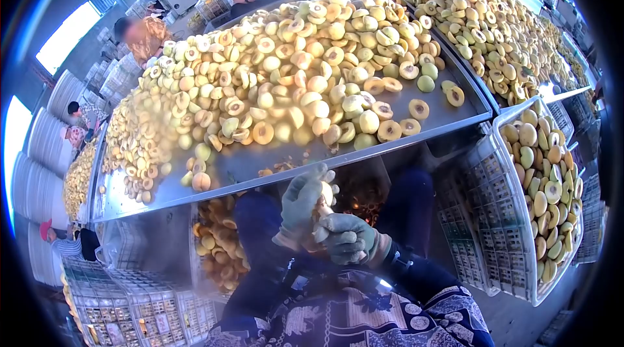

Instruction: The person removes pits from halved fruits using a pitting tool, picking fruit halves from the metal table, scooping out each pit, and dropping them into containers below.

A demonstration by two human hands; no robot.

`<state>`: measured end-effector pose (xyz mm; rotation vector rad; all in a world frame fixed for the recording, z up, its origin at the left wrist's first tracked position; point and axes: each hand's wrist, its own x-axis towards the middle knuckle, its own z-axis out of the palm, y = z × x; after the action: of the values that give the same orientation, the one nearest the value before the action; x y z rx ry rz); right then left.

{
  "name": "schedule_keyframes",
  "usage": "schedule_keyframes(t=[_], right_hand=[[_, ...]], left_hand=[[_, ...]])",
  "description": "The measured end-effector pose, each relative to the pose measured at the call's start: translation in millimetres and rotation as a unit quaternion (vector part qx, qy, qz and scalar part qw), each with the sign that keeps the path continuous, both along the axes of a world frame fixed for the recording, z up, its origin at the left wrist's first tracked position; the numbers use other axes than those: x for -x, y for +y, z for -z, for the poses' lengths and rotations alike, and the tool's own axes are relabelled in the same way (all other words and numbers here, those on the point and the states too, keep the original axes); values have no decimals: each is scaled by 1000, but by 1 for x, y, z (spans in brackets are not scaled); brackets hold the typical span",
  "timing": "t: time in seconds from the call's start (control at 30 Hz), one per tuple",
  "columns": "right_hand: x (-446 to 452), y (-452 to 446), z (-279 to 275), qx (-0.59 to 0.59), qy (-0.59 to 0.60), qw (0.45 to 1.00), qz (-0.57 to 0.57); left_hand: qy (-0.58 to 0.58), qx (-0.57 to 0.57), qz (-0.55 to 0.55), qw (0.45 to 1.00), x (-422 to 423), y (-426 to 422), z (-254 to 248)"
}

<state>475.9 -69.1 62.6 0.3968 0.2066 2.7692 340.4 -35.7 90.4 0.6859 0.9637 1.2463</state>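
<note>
Both my hands wear grey-green gloves and meet above my lap, just below the near edge of a metal table (448, 109) heaped with halved fruit (305, 61). My left hand (300, 207) is closed around a pale piece of fruit (325, 195), part of which shows between the fingers. Close beside it, lower and to the right, my right hand (351, 239) is a fist on something pale whose shape is mostly hidden by the fingers. The two hands are almost touching.
A white crate (497, 217) of fruit halves stands at the right. Another fruit-filled container (224, 243) is by my left leg. More crates (136, 305) sit lower left. A second heaped table (494, 41) adjoins at the right. Several people are around the tables at the back and left.
</note>
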Motion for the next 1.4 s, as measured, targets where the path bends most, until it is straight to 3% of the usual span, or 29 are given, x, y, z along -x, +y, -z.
schedule_keyframes(t=[0.13,0.23,0.27,0.3,0.33,0.37,0.4,0.43,0.47,0.5,0.53,0.57,0.67,0.73,0.77,0.83,0.93,1.07,1.17,1.2,1.23,1.3,1.37,1.4], right_hand=[[14,-2,0,0,16,999,36],[15,1,-1,-26,-21,999,4],[14,2,-3,-78,-119,990,9],[15,3,0,-63,-95,993,18],[16,5,4,-48,-71,996,26],[16,8,6,-33,-48,998,33],[9,11,1,-49,-144,988,26],[7,15,5,-49,-233,971,8],[7,19,14,-48,-320,946,-10],[10,23,24,-48,-404,913,-29],[16,21,42,-105,-478,871,47],[17,23,56,-99,-479,871,44],[12,31,67,-37,-465,884,22],[12,34,89,-221,-507,830,73],[10,34,90,-224,-513,825,78],[6,34,89,-228,-527,814,86],[1,35,65,-129,-567,811,61],[4,40,45,-89,-581,804,93],[12,40,39,-144,-578,796,112],[14,43,41,-153,-577,795,107],[18,49,27,-162,-577,794,103],[22,58,9,-181,-627,742,151],[25,68,18,-256,-666,672,196],[27,73,9,-254,-637,682,255]], left_hand=[[11,-81,-96,992,-1,-4,9],[176,-221,-131,950,15,-7,9],[253,-264,-158,917,30,-3,25],[336,-312,-183,870,52,2,23],[277,-254,-227,898,70,5,12],[310,-209,-275,886,93,7,6],[254,-179,-284,907,121,9,4],[286,-144,-263,910,143,5,-4],[422,-40,-219,879,183,3,4],[587,-7,-171,791,197,2,-3],[730,25,-116,673,207,2,-14],[845,57,-57,528,211,6,-21],[763,-48,-104,636,200,45,-5],[712,-95,-85,690,188,89,18],[695,-122,-57,706,185,114,32],[743,-216,-22,633,174,158,49],[813,-157,55,558,154,198,56],[842,-16,133,522,127,206,26],[806,38,176,564,150,205,51],[760,52,178,622,150,197,49],[682,29,147,716,157,190,61],[608,-4,96,788,151,173,73],[506,59,117,853,128,155,50],[457,-9,171,873,124,147,45]])
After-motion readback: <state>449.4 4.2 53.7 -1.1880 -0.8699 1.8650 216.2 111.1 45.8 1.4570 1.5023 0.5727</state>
